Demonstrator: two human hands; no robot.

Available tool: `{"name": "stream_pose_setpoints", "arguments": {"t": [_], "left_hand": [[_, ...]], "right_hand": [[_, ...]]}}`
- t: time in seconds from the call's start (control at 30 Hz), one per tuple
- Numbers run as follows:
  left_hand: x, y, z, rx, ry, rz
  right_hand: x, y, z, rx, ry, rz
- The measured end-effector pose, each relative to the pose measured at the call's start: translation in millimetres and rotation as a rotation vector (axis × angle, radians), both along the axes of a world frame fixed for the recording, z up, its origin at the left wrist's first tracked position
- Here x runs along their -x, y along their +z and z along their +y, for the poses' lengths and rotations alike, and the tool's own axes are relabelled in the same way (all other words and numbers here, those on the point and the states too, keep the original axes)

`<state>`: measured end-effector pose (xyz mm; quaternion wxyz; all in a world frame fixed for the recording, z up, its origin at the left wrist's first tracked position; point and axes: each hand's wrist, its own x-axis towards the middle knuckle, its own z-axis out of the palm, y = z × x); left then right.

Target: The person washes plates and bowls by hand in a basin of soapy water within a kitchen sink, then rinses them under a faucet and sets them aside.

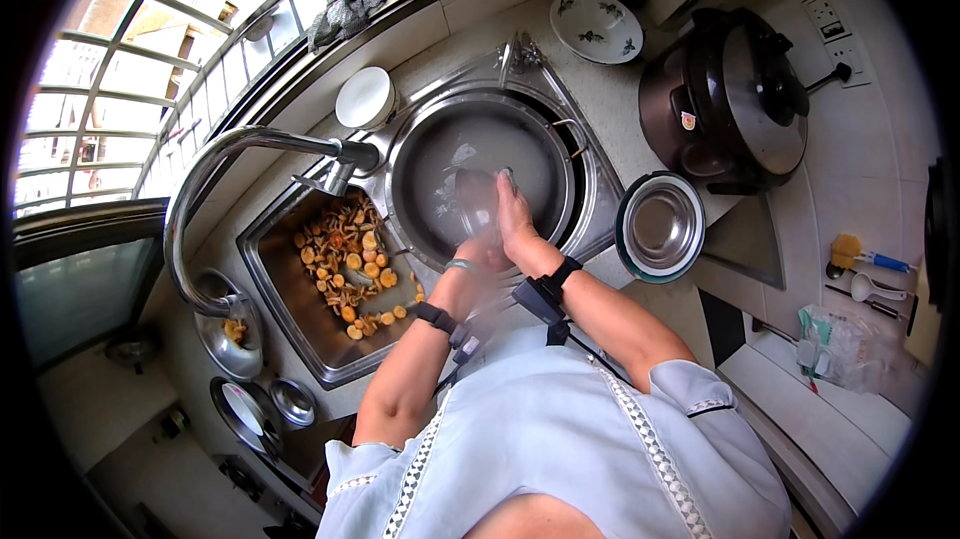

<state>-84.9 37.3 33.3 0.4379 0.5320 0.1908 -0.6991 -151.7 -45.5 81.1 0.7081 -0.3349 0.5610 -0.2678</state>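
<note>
Both my hands are over a wide metal basin set in the right sink bowl. Greyish cloudy liquid with whitish patches shows inside it. My right hand is held edge-on, its fingers extended close together and its palm facing the left. Against its wrist side lies my left hand, largely veiled by a hazy blur, so its fingers and anything between the hands cannot be made out. In the left sink bowl, orange-brown mushrooms lie scattered and heaped.
A chrome faucet arches over the left sink. White bowls and a leaf-patterned bowl stand behind. To the right are stacked bowls and an electric pressure cooker. A metal bowl holding a few mushrooms sits left.
</note>
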Motion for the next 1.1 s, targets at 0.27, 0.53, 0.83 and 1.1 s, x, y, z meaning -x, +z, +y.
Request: {"name": "stream_pose_setpoints", "arguments": {"t": [0.27,0.53,0.83,1.1], "left_hand": [[-22,32,6,-0.04,-0.084,0.418],[-23,12,15,0.019,-0.058,0.436],[-53,2,-32,-0.001,-0.222,-0.676],[-65,26,-47,-0.025,-0.725,-1.638]], "right_hand": [[26,-67,-31,-0.509,-0.028,-0.343],[33,-71,-31,-0.569,0.108,-0.501],[52,-78,-19,-0.42,0.073,-0.232],[63,-63,-30,-0.324,0.11,-0.162]]}}
